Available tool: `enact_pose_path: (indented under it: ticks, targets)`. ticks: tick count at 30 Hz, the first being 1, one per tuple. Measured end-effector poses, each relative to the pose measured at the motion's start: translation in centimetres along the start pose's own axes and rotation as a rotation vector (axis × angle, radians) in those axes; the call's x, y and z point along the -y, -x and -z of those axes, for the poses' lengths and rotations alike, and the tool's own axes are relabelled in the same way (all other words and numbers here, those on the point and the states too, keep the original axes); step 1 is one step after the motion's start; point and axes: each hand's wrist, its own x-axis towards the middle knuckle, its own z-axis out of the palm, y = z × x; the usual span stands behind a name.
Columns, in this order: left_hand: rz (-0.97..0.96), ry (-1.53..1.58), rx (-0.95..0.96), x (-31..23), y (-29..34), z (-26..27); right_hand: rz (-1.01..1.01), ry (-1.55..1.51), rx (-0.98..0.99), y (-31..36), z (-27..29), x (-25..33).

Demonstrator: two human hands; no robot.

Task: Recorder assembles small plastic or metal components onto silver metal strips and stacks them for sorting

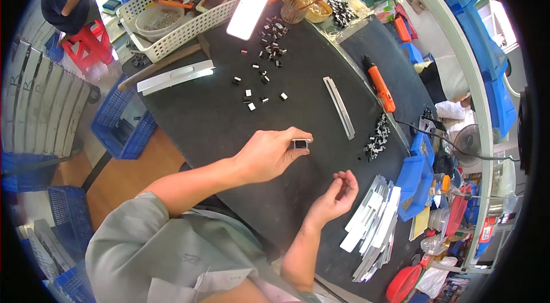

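Grey-green cloth of the wearer's short-sleeved shirt (pixel 129 240) fills the lower edge, closest to the camera, with both bare forearms reaching out over a matt black worktable (pixel 229 125). The left hand (pixel 262 157) is closed to a pinch, thumb below and fingers above, gripping a small silver metal profile with a dark centre (pixel 301 144), seen end-on above the middle of the table; how far it runs back into the palm cannot be told. Beside it, the right hand (pixel 333 201) is half open, fingers loosely curled, with nothing visible in its grasp. Just right of that hand lies an overlapping stack of silver-white flat metal strips (pixel 372 223). Farther up are a heap of small black-and-white blocks (pixel 377 139), one slim grooved silver metal bar (pixel 339 108) and an orange-bodied power screwdriver (pixel 380 86). More black-and-white pieces (pixel 264 77) lie scattered toward a bright-screened rectangular phone (pixel 247 14).
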Motion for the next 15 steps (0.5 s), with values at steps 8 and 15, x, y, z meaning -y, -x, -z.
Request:
enact_pose_path:
  ticks: [8, 15]
  targets:
    - [0.114, 0.090, 0.004, 1.1, -0.4, -0.9, -0.137, -0.024, 0.093, 0.7, -0.1, 1.1]
    - [-0.435, 0.018, -0.067, 1.3, 0.8, -2.8, -0.666, -0.694, 0.568, 1.7, -0.1, 0.7]
